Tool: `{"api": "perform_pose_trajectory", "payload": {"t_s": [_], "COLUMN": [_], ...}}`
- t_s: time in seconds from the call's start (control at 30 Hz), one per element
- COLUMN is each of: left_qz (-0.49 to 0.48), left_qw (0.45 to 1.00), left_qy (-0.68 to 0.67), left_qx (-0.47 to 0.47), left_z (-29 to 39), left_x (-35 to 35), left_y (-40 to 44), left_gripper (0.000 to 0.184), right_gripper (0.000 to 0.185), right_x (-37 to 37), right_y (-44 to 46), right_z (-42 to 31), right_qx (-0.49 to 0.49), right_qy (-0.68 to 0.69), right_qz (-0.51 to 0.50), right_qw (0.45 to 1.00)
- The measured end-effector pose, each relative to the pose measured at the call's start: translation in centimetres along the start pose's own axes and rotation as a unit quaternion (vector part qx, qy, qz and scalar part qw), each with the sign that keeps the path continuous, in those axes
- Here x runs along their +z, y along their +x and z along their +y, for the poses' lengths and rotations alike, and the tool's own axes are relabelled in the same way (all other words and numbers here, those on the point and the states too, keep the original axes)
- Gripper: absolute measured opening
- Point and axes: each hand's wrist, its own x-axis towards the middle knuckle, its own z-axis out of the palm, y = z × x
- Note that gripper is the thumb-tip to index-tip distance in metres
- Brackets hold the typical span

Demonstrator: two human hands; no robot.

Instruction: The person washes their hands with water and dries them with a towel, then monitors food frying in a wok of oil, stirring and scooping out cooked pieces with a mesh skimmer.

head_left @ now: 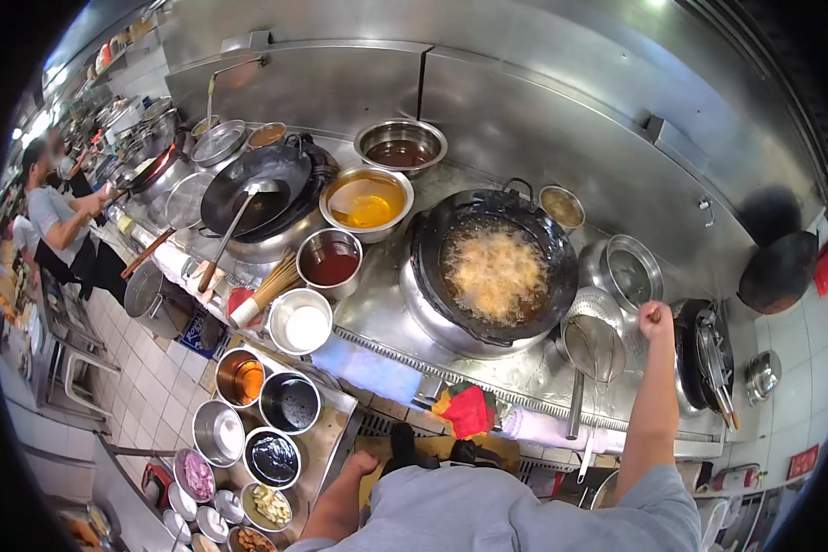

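My right hand (655,320) is closed in a fist beside a round metal pan (633,271); a small brown end shows at the fist, but what it belongs to is unclear. Just left of that hand, a wire-mesh strainer (594,350) lies over a perforated ladle (591,304). Pale golden food (495,271) fries in foaming oil inside a large black wok (432,308) on the stove. Low by my body, my left hand (366,463) is curled, with nothing visible in it.
A bowl of yellow oil (370,204), a pot of red sauce (329,262) and a second wok (253,179) with a ladle (239,221) stand left. Seasoning pots (290,402) line the lower-left counter. A co-worker (60,216) stands far left. A red cloth (469,411) lies on the front edge.
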Motion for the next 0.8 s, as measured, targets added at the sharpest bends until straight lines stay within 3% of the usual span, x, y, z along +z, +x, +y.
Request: {"api": "perform_pose_trajectory", "payload": {"t_s": [0.03, 0.07, 0.13, 0.2, 0.23, 0.3, 0.4, 0.47, 0.63, 0.73, 0.8], "left_qz": [0.063, 0.062, 0.057, 0.03, 0.027, 0.021, 0.064, 0.013, 0.009, 0.024, 0.039], "left_qw": [0.992, 0.992, 0.968, 0.968, 0.953, 0.937, 0.948, 0.847, 0.856, 0.852, 0.9], "left_qy": [0.074, 0.077, -0.234, -0.242, -0.293, -0.342, -0.306, -0.5, -0.476, -0.48, -0.391], "left_qx": [0.08, 0.08, -0.067, -0.068, -0.069, -0.07, 0.064, -0.178, -0.203, -0.209, -0.189], "left_z": [-0.4, 0.7, 4.0, 5.5, 5.6, 4.2, 2.0, 3.3, 3.7, 3.3, 2.1], "left_x": [0.9, 0.0, -1.9, -3.0, -2.8, -0.7, 2.0, 0.8, -2.1, -2.8, -2.4], "left_y": [0.7, 0.1, -1.6, -3.0, -3.2, -2.9, -2.7, -5.0, -8.6, -9.4, -8.7], "left_gripper": [0.033, 0.033, 0.033, 0.032, 0.031, 0.03, 0.03, 0.027, 0.029, 0.028, 0.028], "right_gripper": [0.013, 0.012, 0.015, 0.014, 0.014, 0.01, 0.012, 0.013, 0.014, 0.01, 0.01], "right_x": [0.9, 1.7, 3.0, 5.5, 7.8, 9.6, 14.6, 17.8, 25.4, 28.6, 30.4], "right_y": [0.1, 0.8, 2.2, 3.1, 1.7, 4.3, 3.6, 4.3, 6.1, 6.6, 7.4], "right_z": [-0.1, -0.5, -1.1, -1.0, 1.2, 0.6, 2.6, 4.3, 9.1, 11.7, 13.3], "right_qx": [-0.041, -0.028, -0.024, 0.044, -0.042, -0.042, 0.001, 0.01, 0.023, 0.105, 0.125], "right_qy": [-0.027, -0.021, 0.005, 0.07, 0.013, 0.028, 0.036, 0.018, -0.034, -0.101, -0.178], "right_qz": [-0.016, -0.042, -0.081, -0.077, -0.09, -0.124, -0.156, -0.164, -0.153, -0.146, -0.127], "right_qw": [0.999, 0.999, 0.996, 0.994, 0.995, 0.991, 0.987, 0.986, 0.987, 0.978, 0.968]}}
